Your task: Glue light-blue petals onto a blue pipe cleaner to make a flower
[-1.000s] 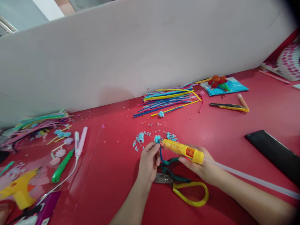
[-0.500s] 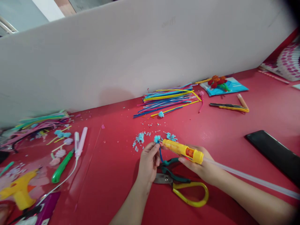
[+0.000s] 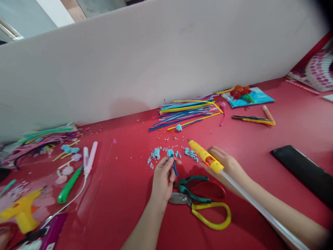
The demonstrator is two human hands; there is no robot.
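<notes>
My left hand (image 3: 163, 180) pinches a small light-blue fuzzy flower on a blue pipe-cleaner stem (image 3: 172, 158), low over the red table (image 3: 125, 194). My right hand (image 3: 229, 166) grips a yellow pen-shaped glue gun (image 3: 205, 157) with a clear glue stick (image 3: 260, 210) running back from it. Its tip points up and left, a short way right of the flower and apart from it. Light-blue fuzzy scraps (image 3: 157, 153) lie just beyond both hands.
Scissors with green and yellow handles (image 3: 203, 205) lie under my hands. A pile of coloured pipe cleaners (image 3: 186, 110) sits by the white board (image 3: 156, 59). A black phone (image 3: 304, 172) lies at right. Left: a green cutter (image 3: 68, 185), a yellow glue gun (image 3: 22, 210), more pipe cleaners (image 3: 39, 137).
My right hand drew the glue gun back to the right, off the flower, and swung its tip upward. My left hand kept the flower and shifted slightly.
</notes>
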